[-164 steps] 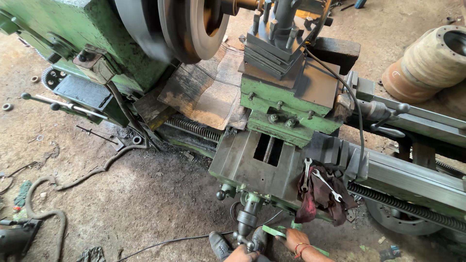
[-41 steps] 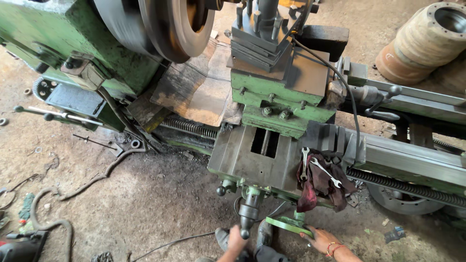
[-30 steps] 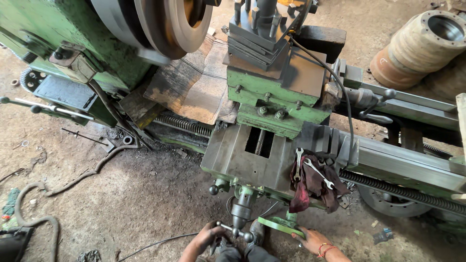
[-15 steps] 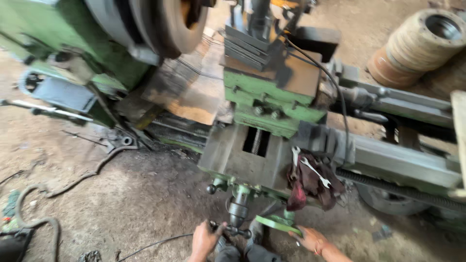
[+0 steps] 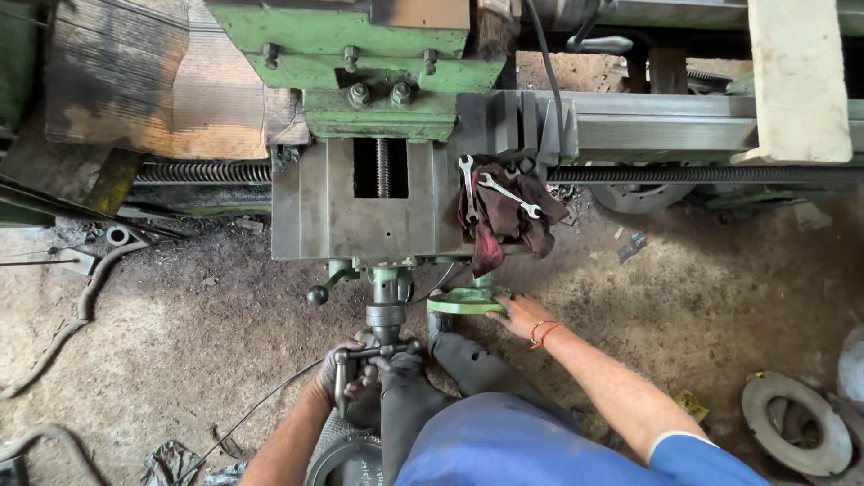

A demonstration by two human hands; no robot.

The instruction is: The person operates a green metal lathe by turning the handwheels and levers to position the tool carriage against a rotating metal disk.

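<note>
1. my left hand [image 5: 346, 373] is wrapped around the dark cross-slide crank handle [image 5: 378, 353] at the front of the lathe carriage [image 5: 310, 202], fingers closed tight on the bar. the grip looks greasy to me; if it slips, my knuckles would hit the shaft just above.
2. my right hand [image 5: 513, 315] rests on the green handwheel [image 5: 466, 301] just right of that crank, fingers laid flat over the rim rather than curled under it. i cannot tell whether the thumb hooks beneath. a flat hold like this could skid off if the wheel is stiff.
3. two wrenches [image 5: 499, 189] lie loose on a dark red rag [image 5: 504, 216] at the carriage's front edge, right above the handwheel. i judge that carriage travel or vibration could shake them down onto my right wrist, and the rag's hanging corner could catch on the wheel.
4. my knees sit between both controls, close under the crank, so a full turn of the handle might strike my leg.
5. pose: both forearms reach forward and up from a crouch, left elbow tucked in, right arm stretched out at an angle, wrist with a thread band bent slightly back.
</note>
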